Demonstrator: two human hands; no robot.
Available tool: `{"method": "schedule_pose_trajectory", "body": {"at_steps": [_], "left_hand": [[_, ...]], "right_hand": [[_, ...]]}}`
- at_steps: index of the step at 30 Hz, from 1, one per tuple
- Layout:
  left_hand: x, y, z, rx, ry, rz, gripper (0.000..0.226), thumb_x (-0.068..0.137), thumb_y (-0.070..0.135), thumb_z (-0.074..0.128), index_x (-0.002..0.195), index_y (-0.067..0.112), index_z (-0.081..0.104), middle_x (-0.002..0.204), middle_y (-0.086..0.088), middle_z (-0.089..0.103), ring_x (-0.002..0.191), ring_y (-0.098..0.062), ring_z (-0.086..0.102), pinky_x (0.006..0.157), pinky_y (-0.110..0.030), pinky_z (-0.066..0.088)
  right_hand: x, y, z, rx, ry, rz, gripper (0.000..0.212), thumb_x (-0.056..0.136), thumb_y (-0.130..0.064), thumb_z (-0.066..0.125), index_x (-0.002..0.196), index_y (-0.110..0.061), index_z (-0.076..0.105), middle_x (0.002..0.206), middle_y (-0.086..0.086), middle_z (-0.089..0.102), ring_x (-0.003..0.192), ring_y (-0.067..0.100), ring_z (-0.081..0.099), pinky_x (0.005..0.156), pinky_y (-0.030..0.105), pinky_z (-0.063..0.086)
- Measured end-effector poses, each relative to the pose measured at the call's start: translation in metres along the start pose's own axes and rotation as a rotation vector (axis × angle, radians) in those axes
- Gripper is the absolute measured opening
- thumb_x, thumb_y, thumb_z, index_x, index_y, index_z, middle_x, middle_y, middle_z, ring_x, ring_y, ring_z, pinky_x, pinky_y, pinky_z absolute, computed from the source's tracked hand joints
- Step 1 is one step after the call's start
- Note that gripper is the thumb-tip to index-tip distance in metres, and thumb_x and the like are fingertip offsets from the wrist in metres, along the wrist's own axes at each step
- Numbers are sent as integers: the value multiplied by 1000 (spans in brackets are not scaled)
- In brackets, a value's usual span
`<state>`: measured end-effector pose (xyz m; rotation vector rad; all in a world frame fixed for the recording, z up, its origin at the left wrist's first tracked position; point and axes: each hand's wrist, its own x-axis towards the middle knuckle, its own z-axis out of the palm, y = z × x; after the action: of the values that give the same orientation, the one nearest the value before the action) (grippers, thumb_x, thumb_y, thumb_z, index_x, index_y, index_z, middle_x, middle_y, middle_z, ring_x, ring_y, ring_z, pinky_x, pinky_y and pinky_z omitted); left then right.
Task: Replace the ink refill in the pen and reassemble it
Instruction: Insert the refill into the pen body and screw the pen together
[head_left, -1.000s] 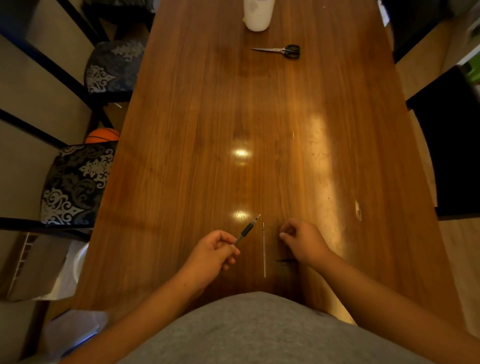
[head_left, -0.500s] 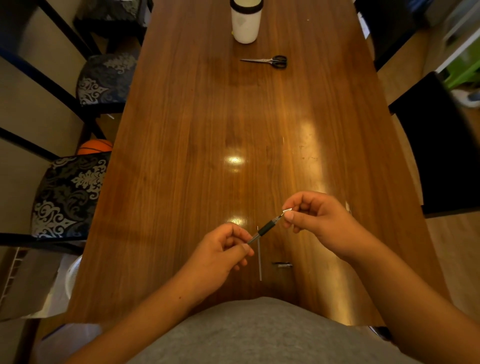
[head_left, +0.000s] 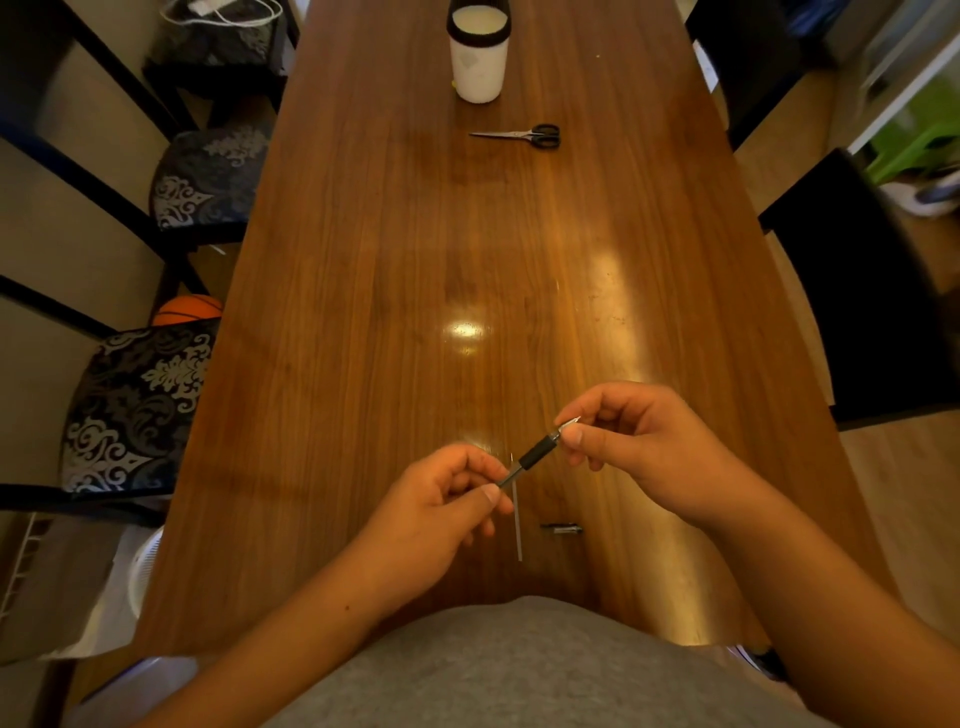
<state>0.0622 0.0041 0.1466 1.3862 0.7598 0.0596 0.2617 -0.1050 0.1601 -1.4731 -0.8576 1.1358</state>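
Wooden table (head_left: 363, 312) runs lengthwise under both hands. Left hand (head_left: 436, 514) pinches the lower end of the pen (head_left: 537, 451); right hand (head_left: 639, 447) pinches its metal tip, holding it tilted above the wood. Below lie a thin refill (head_left: 517, 525) and a small pen part (head_left: 562, 529). Far off stand a white cup (head_left: 477, 57), its contents unclear, and scissors (head_left: 524, 135).

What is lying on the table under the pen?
A thin refill lies on the table under the pen, which both hands hold. A small dark part lies beside it. The left hand hides anything beneath it.
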Motion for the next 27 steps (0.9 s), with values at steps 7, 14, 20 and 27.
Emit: {"method": "schedule_pose_trajectory", "body": {"at_steps": [7, 14, 20, 27], "left_hand": [[-6, 5, 1, -13, 1, 93, 16, 87, 15, 56, 91, 29, 64, 82, 4, 74, 63, -4, 61, 54, -15, 48], [-8, 9, 4, -47, 8, 110, 22, 95, -3, 47, 97, 14, 61, 76, 4, 74, 60, -6, 61, 54, -16, 48], [-8, 11, 6, -84, 1, 97, 20, 94, -3, 49, 95, 12, 62, 74, 2, 74, 58, -6, 62, 53, -15, 48], [-5, 9, 6, -73, 14, 92, 20, 93, -2, 52, 95, 15, 63, 78, 2, 75, 61, -6, 64, 55, -16, 50]], "right_hand": [[-3, -11, 10, -17, 81, -22, 20, 80, -30, 68, 76, -10, 65, 60, 2, 63, 56, 13, 58, 53, 22, 47], [-7, -14, 18, 122, 155, -22, 27, 78, -30, 67, 96, -10, 71, 67, 2, 65, 58, 15, 59, 50, 23, 48], [-10, -15, 14, 124, 160, -42, 18, 80, -23, 66, 91, -10, 72, 69, 3, 70, 59, 14, 62, 51, 22, 49], [-9, -11, 17, 76, 213, -9, 22, 75, -36, 72, 80, -14, 71, 64, 6, 62, 55, 14, 57, 51, 24, 46]]}}
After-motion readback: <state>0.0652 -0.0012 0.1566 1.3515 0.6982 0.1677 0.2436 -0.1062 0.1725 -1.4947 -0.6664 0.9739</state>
